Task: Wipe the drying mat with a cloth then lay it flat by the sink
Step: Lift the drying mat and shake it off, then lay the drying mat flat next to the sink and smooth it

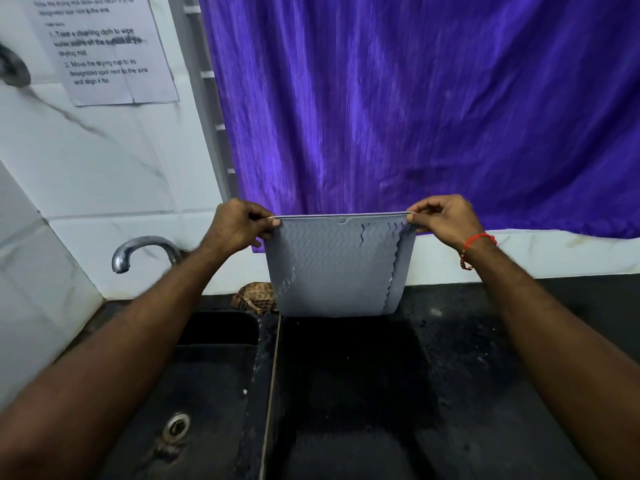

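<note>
A grey drying mat (336,268) with wavy ridges hangs upright in the air above the black counter, just right of the sink. My left hand (242,223) pinches its top left corner. My right hand (440,220) pinches the top right corner, where the mat's right edge folds over a little. The mat's lower edge hangs just above the counter. A crumpled brown checked cloth (254,297) lies on the counter at the back, partly hidden behind the mat's lower left corner.
The black sink (207,375) with a metal drain (177,426) lies at the lower left, under a chrome tap (145,251). The dark counter (467,358) stretches right. A purple curtain (415,98) hangs behind. An instruction sheet (100,50) is stuck on the tiled wall.
</note>
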The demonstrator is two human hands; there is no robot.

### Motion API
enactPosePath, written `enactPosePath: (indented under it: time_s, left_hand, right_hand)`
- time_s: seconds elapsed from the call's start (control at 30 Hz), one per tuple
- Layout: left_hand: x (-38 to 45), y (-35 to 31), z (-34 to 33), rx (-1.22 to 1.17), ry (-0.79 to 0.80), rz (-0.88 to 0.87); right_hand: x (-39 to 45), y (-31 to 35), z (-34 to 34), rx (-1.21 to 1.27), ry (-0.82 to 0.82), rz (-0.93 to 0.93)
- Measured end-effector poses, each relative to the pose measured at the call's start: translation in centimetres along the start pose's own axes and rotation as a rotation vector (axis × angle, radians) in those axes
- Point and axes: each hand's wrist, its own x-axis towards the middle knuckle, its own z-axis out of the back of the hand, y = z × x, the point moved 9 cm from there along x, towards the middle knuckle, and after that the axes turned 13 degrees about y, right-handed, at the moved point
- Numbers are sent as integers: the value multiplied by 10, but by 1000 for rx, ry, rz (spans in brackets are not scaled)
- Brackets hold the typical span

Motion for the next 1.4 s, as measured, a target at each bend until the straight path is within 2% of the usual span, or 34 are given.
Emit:
enactPosePath:
  time_s: [0.23, 0.33, 0.43, 0.5, 0.83, 0.97, 1.13, 1.27, 1.4]
  left_hand:
    - [-60, 9, -20, 15, 27, -14]
    - [-92, 21, -36, 82, 45, -18]
    - [-122, 38, -58, 10, 92, -14]
    - [-143, 45, -67, 44, 100, -27]
    - [-254, 69, -101, 130, 109, -213]
    - [-287, 89, -126, 168, 143, -157]
    - [-322, 103, -158, 397, 161, -80]
    - [-338, 115, -183, 395, 229, -31]
    - [-353, 127, -195, 356, 250, 25]
  right_hand:
    - [-64, -11, -12, 72, 29, 7]
    - [-100, -19, -21, -3, 47, 1]
    - [-134, -26, -34, -87, 79, -7]
    - [-154, -31, -44, -84, 93, -11]
    - [-262, -41, -88, -150, 19, 22]
    - [-308, -58, -110, -261, -21, -2]
    - [-355, -94, -136, -438, 38, -80]
    - [-381, -115, -151, -560, 82, -160]
    - [-396, -122, -163, -605, 107, -133]
